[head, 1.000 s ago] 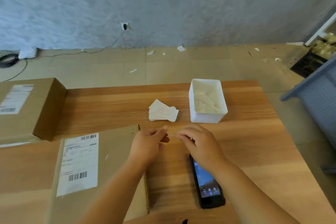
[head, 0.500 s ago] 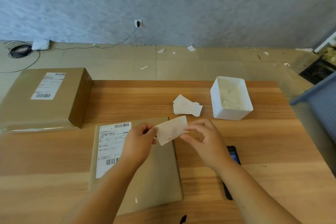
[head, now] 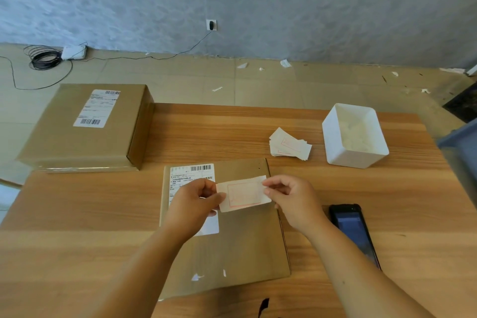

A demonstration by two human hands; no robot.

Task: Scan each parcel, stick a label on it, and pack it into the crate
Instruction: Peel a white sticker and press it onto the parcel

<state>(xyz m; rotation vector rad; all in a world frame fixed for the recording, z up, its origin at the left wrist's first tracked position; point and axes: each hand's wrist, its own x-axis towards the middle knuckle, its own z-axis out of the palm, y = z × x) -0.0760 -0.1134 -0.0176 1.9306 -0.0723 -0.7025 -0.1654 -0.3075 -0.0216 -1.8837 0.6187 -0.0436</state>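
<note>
Both hands hold one label (head: 244, 193) above the flat parcel (head: 240, 245) on the table (head: 77, 214): the left hand (head: 195, 204) pinches its left edge, the right hand (head: 291, 199) pinches its right edge. Whether it touches the cardboard is unclear. A phone (head: 353, 232) lies just right of the parcel, beside the right forearm.

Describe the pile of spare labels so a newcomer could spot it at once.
Start at the wooden table and find the white tub near its far right corner. Just left of the tub lies a fanned pile of white slips with red outlines. Unlike the single label held by the left hand and right hand over the parcel, it rests untouched on the wood.
</note>
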